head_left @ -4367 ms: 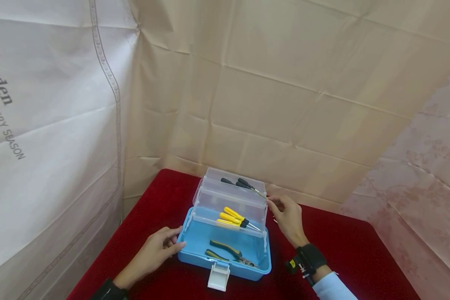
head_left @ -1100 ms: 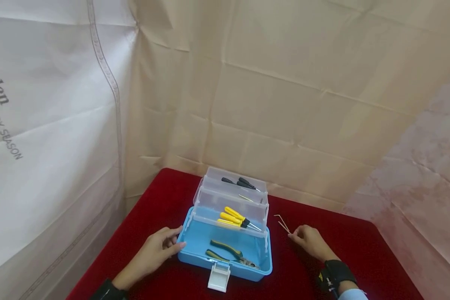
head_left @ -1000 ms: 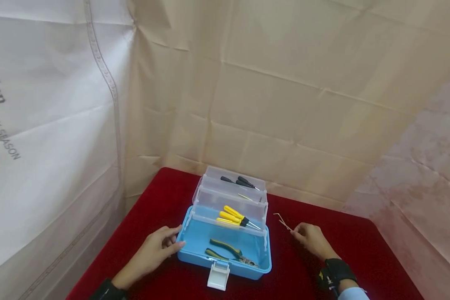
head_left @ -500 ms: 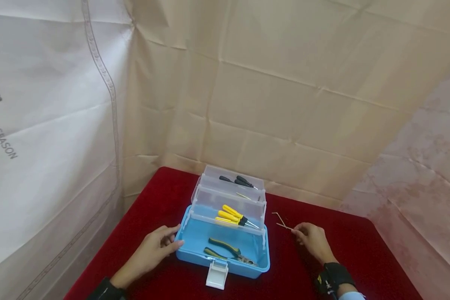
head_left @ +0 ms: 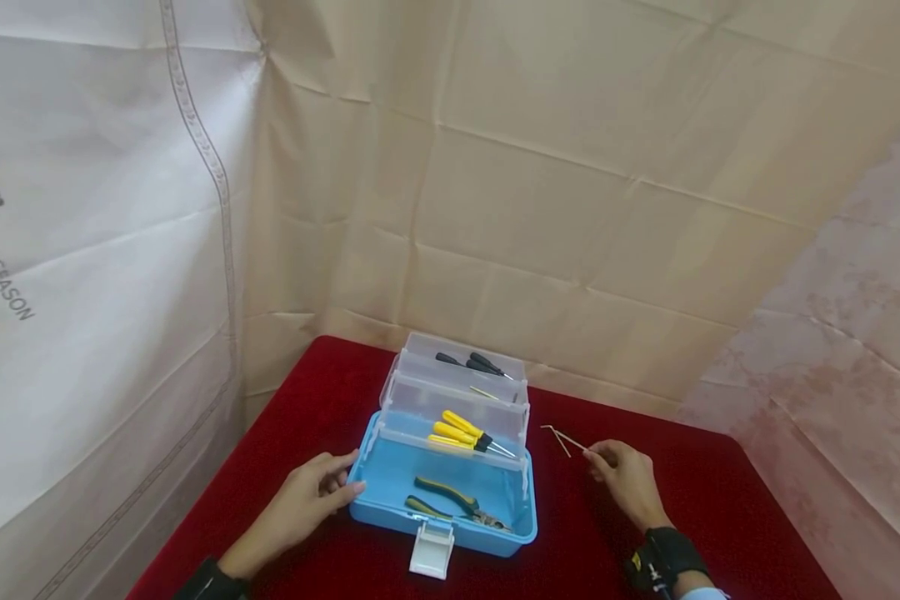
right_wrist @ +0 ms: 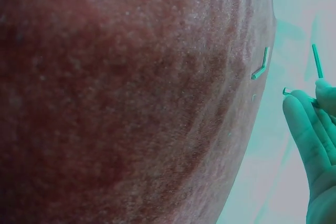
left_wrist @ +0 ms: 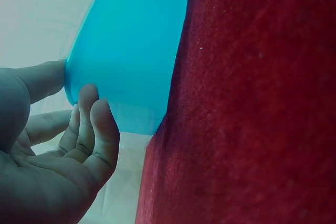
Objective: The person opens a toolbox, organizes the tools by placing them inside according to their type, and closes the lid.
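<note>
My right hand pinches a thin L-shaped hex key between thumb and fingertips, just above the cloth to the right of the toolbox. A second hex key lies on the cloth beyond that hand. My left hand holds the left rim of the blue toolbox, its other fingers bent against the outer wall. Pliers with green-black handles lie in the toolbox's bottom. Yellow-handled screwdrivers sit in the lower clear tray, and a thin brass-coloured rod in the tray above.
Black-handled screwdrivers lie at the top of the opened-out clear trays. A white latch hangs down at the toolbox's front. Red cloth covers the table, and fabric sheets hang behind and at both sides.
My right hand has moved from the upper tray, leaving the thin rod there, to the hex keys on the cloth. One key has been turned in its fingers. The left hand has stayed on the rim.
</note>
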Tool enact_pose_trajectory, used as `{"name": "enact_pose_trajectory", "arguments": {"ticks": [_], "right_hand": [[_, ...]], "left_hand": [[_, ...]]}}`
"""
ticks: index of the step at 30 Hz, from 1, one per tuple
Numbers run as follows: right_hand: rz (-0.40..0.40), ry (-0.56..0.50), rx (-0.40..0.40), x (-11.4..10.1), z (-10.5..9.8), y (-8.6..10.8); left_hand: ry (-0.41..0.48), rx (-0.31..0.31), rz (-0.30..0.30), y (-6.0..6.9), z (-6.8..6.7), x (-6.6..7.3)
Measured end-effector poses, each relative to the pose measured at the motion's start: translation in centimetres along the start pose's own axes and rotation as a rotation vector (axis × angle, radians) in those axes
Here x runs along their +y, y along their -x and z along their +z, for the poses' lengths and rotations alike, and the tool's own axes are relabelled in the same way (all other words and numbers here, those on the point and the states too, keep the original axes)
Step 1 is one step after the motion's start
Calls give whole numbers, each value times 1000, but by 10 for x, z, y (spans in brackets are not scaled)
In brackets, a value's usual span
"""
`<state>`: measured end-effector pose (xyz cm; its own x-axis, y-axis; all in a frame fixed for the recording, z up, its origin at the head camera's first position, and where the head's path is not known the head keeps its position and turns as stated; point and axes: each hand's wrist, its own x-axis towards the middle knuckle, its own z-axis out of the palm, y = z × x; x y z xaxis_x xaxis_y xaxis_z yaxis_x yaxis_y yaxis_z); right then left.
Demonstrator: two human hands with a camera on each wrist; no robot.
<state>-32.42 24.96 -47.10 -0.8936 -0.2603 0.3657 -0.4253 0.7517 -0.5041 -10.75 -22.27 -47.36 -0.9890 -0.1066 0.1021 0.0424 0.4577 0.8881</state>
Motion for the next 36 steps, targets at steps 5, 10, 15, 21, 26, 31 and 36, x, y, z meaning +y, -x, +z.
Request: {"name": "enact_pose_trajectory", "arguments": {"ticks": [5,10,15,21,26,31,36], "right_hand": [[-37,1,54,-1,-1,3],[-116,19,126,-5,-3,1],[-142,0,152,-11,-4,-1],[-143,-23,181,-15,-3,0],[-156,-38,215,-18,-4,-2],[-169,-64,226,-20,-4,-3],[-168,-92,219,-23,-4,-4]], "left_hand": [[-3,3,-2,1,0,0],[-2,7,-10,1,-1,3],[-2,6,-5,3,-3,3],[18,-13,8,2,-3,1],[19,-12,15,2,-2,1],[15,-8,16,3,-2,2],[12,-5,18,3,-1,1]]}}
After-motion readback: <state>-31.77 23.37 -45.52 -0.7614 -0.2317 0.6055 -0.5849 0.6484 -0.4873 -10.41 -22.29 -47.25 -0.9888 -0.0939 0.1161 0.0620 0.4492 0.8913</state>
